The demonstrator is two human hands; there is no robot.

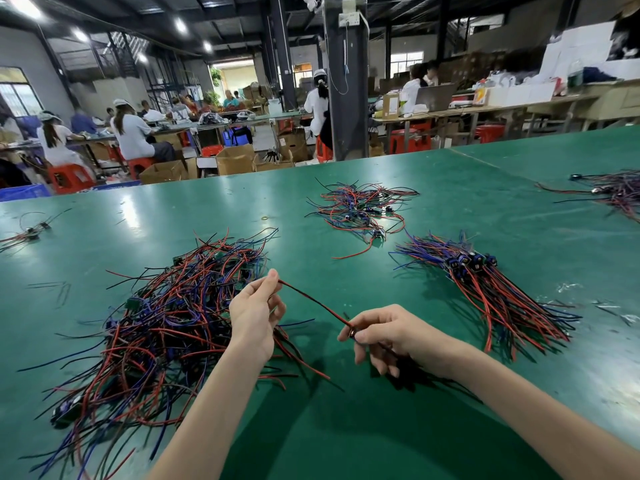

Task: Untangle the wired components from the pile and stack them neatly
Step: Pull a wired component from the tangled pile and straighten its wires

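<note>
Left hand [254, 315] pinches the wire's [313, 301] end; right hand [388, 336] pinches its component end. Pile [162, 323] at 9 o'clock, stack [485, 282] at 2.

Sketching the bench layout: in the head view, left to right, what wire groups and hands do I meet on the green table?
small wire cluster → big tangled pile → left hand → held wire → right hand → aligned stack → far-right wire pile. Far middle pile omitted: overlaps.

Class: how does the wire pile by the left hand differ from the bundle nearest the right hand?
The left pile is tangled, wires crossing; the right bundle lies combed one way. The left pile sprawls wider; the right bundle's components sit grouped together. Both have red, black and blue wires.
</note>
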